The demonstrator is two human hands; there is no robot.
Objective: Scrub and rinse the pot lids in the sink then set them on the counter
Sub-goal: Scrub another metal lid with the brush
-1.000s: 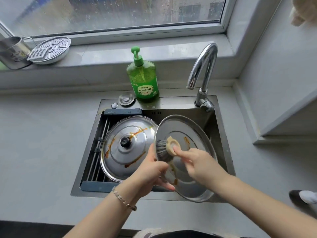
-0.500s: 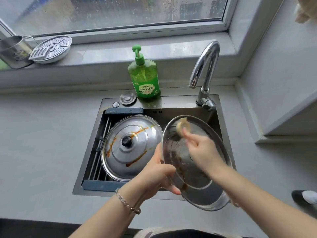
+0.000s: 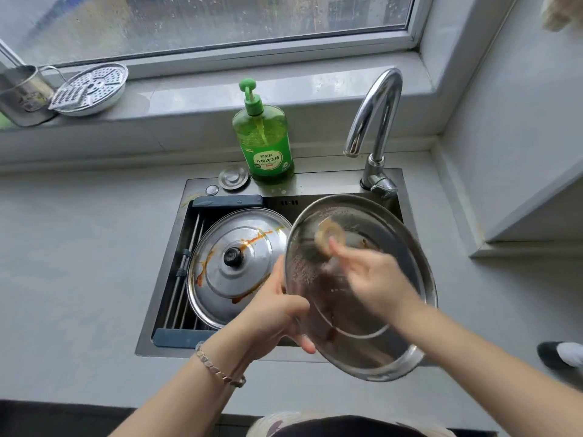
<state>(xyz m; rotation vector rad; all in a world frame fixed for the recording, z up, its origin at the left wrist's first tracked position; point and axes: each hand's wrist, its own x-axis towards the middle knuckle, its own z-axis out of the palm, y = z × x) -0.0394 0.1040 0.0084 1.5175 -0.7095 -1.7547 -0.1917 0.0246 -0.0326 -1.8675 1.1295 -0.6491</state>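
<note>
Pot lid [image 3: 362, 351] over sink [image 3: 318, 182] — left hand [image 3: 277, 313] grips rim, right hand [image 3: 372, 282] holds brush [image 3: 329, 236].

**A:** What does the grey counter [image 3: 79, 263] carry?

**B:** A steel sink [image 3: 331, 182], set into it. On the sink's back deck at 12 o'clock a green dish soap bottle [image 3: 263, 143] stands upright. A round drain stopper [image 3: 233, 177] lies just beside it toward 11, and the faucet [image 3: 383, 127] rises at 1.

**A:** And inside the basin?

**B:** A roll-up rack [image 3: 186, 298] covers the 9 o'clock side, with a sauce-streaked pot lid [image 3: 227, 279] lying on it, knob up.

**A:** The window sill [image 3: 315, 89]?

**B:** Far out at 10 o'clock there's a metal cup [image 3: 25, 96], with a perforated steamer plate [image 3: 90, 89] just beside it.
</note>
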